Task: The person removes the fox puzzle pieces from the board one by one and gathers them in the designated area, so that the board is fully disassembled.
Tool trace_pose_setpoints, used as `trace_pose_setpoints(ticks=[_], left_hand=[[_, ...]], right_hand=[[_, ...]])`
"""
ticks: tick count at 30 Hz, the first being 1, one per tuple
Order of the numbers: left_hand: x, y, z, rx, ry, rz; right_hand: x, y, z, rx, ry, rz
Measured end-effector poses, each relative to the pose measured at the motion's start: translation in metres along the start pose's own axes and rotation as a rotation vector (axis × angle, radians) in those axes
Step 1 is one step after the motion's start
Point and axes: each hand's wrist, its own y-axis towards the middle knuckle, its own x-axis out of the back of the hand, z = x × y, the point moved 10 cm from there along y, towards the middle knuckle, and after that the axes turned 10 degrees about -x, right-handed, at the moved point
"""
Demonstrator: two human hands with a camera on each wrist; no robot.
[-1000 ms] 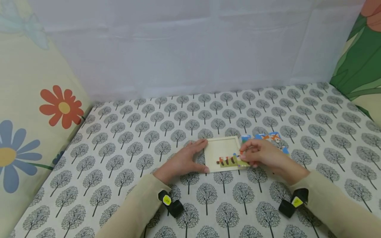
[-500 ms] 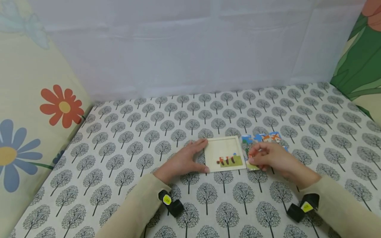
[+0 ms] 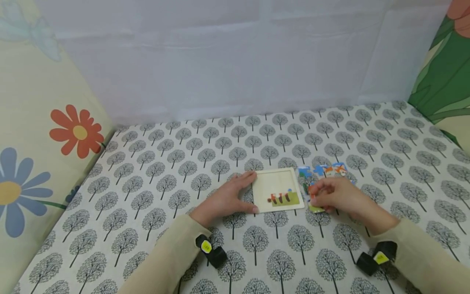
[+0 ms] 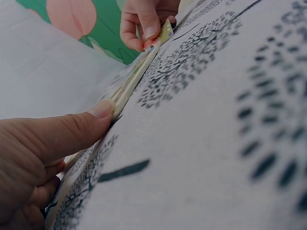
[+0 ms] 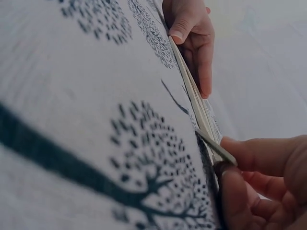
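Observation:
A pale wooden puzzle tray (image 3: 269, 181) lies on the cloth, with a joined strip of green-and-striped puzzle pieces (image 3: 284, 199) inside along its near edge. My left hand (image 3: 229, 196) rests against the tray's left side, thumb at the near corner and fingers at the far corner. In the left wrist view its thumb (image 4: 101, 109) touches the rim. To the right of the tray, my right hand (image 3: 339, 196) pinches a puzzle piece (image 3: 315, 207) with a green edge between thumb and fingers. The right wrist view shows this piece (image 5: 216, 147) tilted, edge-on. Its picture is mostly hidden by the fingers.
Several loose blue, orange and green puzzle pieces (image 3: 323, 169) lie right of the tray, partly behind my right hand. A tree-print cloth (image 3: 183, 179) covers the table. A white backdrop (image 3: 220, 61) rises behind, with flower-patterned panels (image 3: 29, 122) at the sides.
My right hand has moved right, away from the tray's near right corner, carrying the pinched puzzle piece. The strip in the tray is now uncovered. My left hand and the tray have not moved.

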Motion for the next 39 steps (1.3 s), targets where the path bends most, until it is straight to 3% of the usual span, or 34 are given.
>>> trace_pose_setpoints(ticks=[3, 10, 18, 39], left_hand=[[0.000, 0.000, 0.001, 0.001, 0.002, -0.001], [0.001, 0.002, -0.001, -0.012, 0.035, 0.005], [0.002, 0.004, -0.003, -0.029, 0.081, 0.019], [0.000, 0.001, -0.003, -0.024, 0.052, 0.012]], right_hand=[[0.001, -0.002, 0.003, 0.002, -0.090, -0.045], [0.003, -0.010, 0.020, 0.094, -0.346, -0.174], [-0.001, -0.016, 0.031, 0.160, -0.537, -0.227], [-0.003, -0.016, 0.030, 0.153, -0.523, -0.231]])
